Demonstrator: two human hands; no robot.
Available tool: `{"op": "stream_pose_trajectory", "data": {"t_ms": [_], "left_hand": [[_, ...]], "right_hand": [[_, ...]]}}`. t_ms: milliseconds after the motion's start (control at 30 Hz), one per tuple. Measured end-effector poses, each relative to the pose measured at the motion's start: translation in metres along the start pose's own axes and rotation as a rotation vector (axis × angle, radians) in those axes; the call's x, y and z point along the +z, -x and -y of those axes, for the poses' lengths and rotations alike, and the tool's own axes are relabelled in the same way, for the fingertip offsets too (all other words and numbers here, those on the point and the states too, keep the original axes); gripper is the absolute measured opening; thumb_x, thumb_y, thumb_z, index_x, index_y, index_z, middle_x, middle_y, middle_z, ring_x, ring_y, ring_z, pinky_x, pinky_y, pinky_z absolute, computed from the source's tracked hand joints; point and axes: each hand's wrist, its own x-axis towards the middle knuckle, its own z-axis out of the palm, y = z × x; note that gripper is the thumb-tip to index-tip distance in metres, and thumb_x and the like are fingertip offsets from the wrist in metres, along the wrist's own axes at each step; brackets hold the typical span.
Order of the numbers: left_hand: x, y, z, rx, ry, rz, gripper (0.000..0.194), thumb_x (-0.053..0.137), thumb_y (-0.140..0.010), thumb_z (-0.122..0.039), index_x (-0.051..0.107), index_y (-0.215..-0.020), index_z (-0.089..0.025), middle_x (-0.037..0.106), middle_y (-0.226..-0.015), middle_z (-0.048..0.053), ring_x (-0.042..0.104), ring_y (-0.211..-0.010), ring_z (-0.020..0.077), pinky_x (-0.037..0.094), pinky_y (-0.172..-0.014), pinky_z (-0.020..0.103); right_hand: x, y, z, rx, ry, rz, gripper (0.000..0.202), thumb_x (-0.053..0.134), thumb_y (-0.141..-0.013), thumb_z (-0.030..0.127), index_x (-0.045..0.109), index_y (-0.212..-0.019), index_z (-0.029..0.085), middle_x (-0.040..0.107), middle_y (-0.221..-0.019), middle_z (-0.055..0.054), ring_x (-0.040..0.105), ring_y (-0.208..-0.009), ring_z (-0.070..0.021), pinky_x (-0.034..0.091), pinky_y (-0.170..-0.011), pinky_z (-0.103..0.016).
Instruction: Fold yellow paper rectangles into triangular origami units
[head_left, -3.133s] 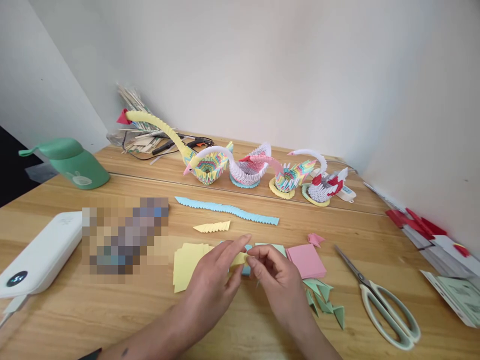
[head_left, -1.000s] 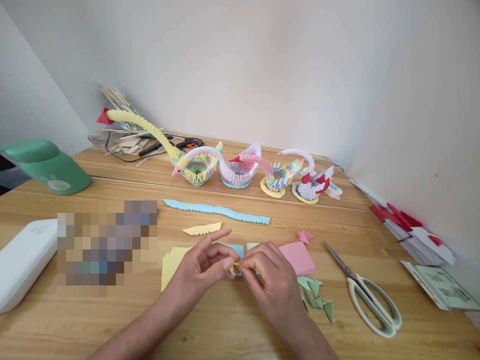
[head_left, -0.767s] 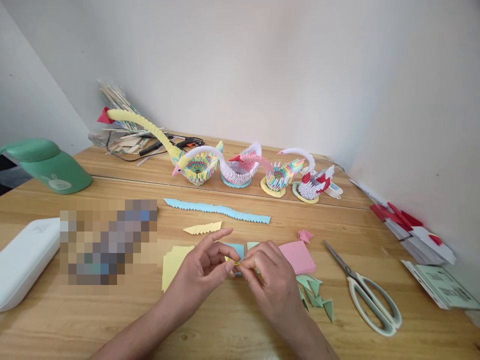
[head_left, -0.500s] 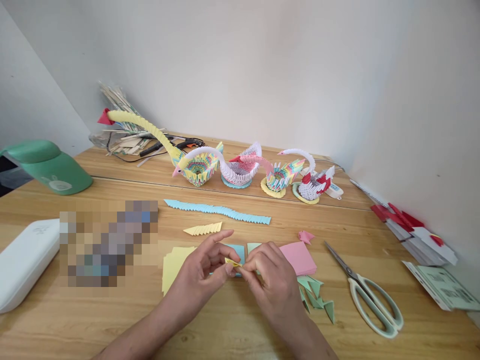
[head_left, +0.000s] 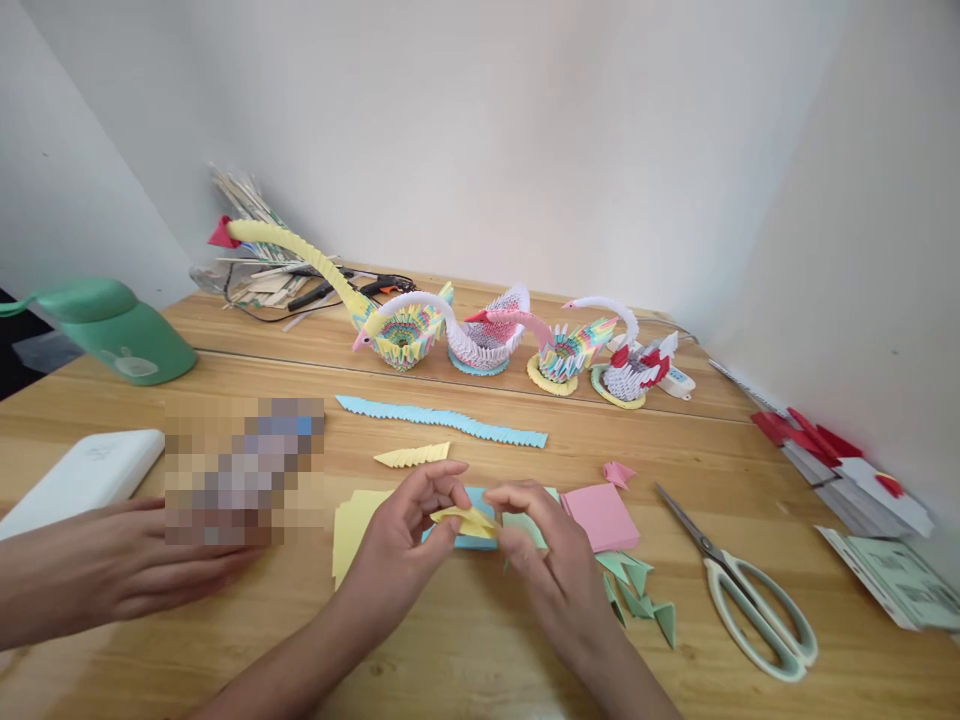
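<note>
Between thumb and fingers, my left hand (head_left: 409, 530) pinches a small folded yellow paper (head_left: 469, 521). My right hand (head_left: 544, 550) is just right of that paper, its thumb and index finger apart with nothing visible between them. Beneath and behind the hands lie yellow sheets (head_left: 352, 530), blue sheets (head_left: 480, 500), pale green sheets (head_left: 525, 522) and a pink stack (head_left: 600, 517). Folded green pieces (head_left: 636, 590) are scattered right of my right hand. A short yellow folded strip (head_left: 412, 456) and a long blue one (head_left: 442, 418) lie farther back.
Another person's hand (head_left: 150, 570) reaches in at the left, beside a white case (head_left: 90, 475) and a blurred-out object. Scissors (head_left: 739, 590) lie at the right. Several paper swans (head_left: 484, 345) stand at the back; a green bottle (head_left: 124, 335) is back left.
My right thumb and index finger have parted and moved off the yellow paper, which shows more widely now. Another person's hand has come in from the left. The view has shifted slightly.
</note>
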Motion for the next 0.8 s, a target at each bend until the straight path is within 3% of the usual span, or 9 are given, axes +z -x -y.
{"op": "stream_pose_trajectory", "data": {"t_ms": [100,167,267,367,533,700,800], "left_hand": [[-0.0011,-0.0011,-0.0033,0.002,-0.009,-0.058,0.032,0.062,-0.071,-0.021,0.059,-0.102,-0.022,0.061,-0.080,0.003,0.059,-0.076,0.0173,0.046,-0.058,0.023],[-0.0020,-0.0016,-0.0048,-0.001,0.004,-0.074,0.028,0.062,-0.072,-0.023,0.060,-0.100,-0.026,0.061,-0.079,0.002,0.059,-0.075,0.0178,0.048,-0.057,0.024],[-0.0021,-0.0024,-0.0045,-0.018,0.042,-0.082,0.026,0.064,-0.072,-0.025,0.061,-0.098,-0.025,0.059,-0.078,0.001,0.058,-0.074,0.0173,0.051,-0.061,0.026],[-0.0009,-0.0032,-0.0024,-0.035,0.079,-0.088,0.029,0.065,-0.072,-0.027,0.060,-0.099,-0.020,0.057,-0.080,0.000,0.058,-0.075,0.0156,0.053,-0.067,0.028],[-0.0005,-0.0019,0.0014,-0.064,0.141,-0.032,0.026,0.063,-0.075,-0.025,0.058,-0.100,-0.020,0.054,-0.083,-0.001,0.057,-0.079,0.0144,0.052,-0.070,0.026],[-0.0001,0.0027,0.0029,-0.124,-0.032,0.171,0.027,0.056,-0.078,-0.018,0.057,-0.105,-0.020,0.058,-0.082,0.001,0.055,-0.069,0.0128,0.047,-0.059,0.022],[0.0012,0.0040,0.0004,-0.089,-0.153,0.172,0.022,0.054,-0.080,-0.016,0.058,-0.101,-0.020,0.061,-0.089,0.003,0.055,-0.074,0.0143,0.045,-0.064,0.023]], "right_hand": [[0.0001,-0.0001,-0.0009,0.203,-0.088,0.009,0.022,0.041,-0.093,0.028,0.058,-0.106,0.022,0.067,-0.094,-0.003,0.062,-0.088,-0.0167,0.048,-0.076,-0.027],[0.0021,0.0003,-0.0025,0.245,-0.100,0.033,0.024,0.044,-0.090,0.022,0.057,-0.110,0.022,0.067,-0.093,-0.003,0.063,-0.084,-0.0162,0.049,-0.069,-0.025],[0.0046,0.0008,-0.0039,0.182,-0.073,0.057,0.034,0.049,-0.083,0.013,0.055,-0.115,0.023,0.066,-0.097,-0.003,0.063,-0.084,-0.0163,0.051,-0.063,-0.024],[0.0045,0.0006,-0.0019,0.029,0.031,0.078,0.040,0.053,-0.080,0.009,0.055,-0.116,0.024,0.064,-0.103,-0.004,0.060,-0.091,-0.0172,0.049,-0.078,-0.029],[0.0031,0.0003,0.0020,-0.066,0.112,0.026,0.028,0.054,-0.082,0.012,0.058,-0.108,0.022,0.064,-0.090,-0.004,0.059,-0.082,-0.0177,0.047,-0.071,-0.029],[0.0046,0.0012,-0.0002,-0.078,0.123,-0.042,0.015,0.047,-0.087,0.014,0.061,-0.082,0.020,0.060,-0.074,-0.002,0.056,-0.069,-0.0156,0.043,-0.061,-0.027],[0.0070,0.0018,-0.0006,-0.073,0.114,-0.063,0.014,0.048,-0.086,0.015,0.060,-0.079,0.019,0.058,-0.071,-0.001,0.055,-0.065,-0.0149,0.041,-0.059,-0.026]]}}
